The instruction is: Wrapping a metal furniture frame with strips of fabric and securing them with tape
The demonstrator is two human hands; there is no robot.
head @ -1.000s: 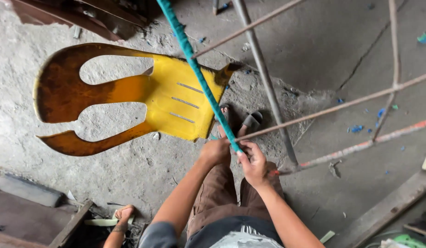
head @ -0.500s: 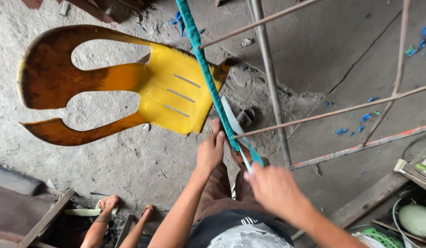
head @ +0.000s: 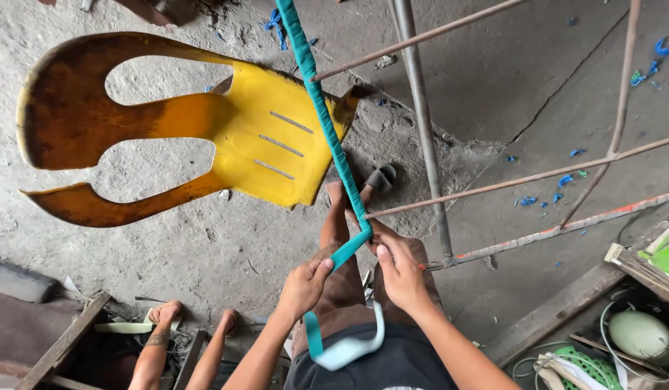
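The head view looks straight down at both hands, which work close together above the person's knees. The left hand (head: 303, 285) comes up from the lower middle with a bent wrist, and its thumb and fingers pinch the teal strap (head: 346, 250) just below the rod. The right hand (head: 399, 271) reaches from the lower right; its fingers are closed around the lower end of the wrapped rod (head: 321, 115), where the strap leaves it. This thin metal rod is covered with teal winding and runs from the hands up to the top edge. The loose end of the strap hangs in a loop under the hands, over the lap. A yellow plastic chair seat (head: 204, 130) lies on the concrete floor (head: 493, 79), left of the rod.
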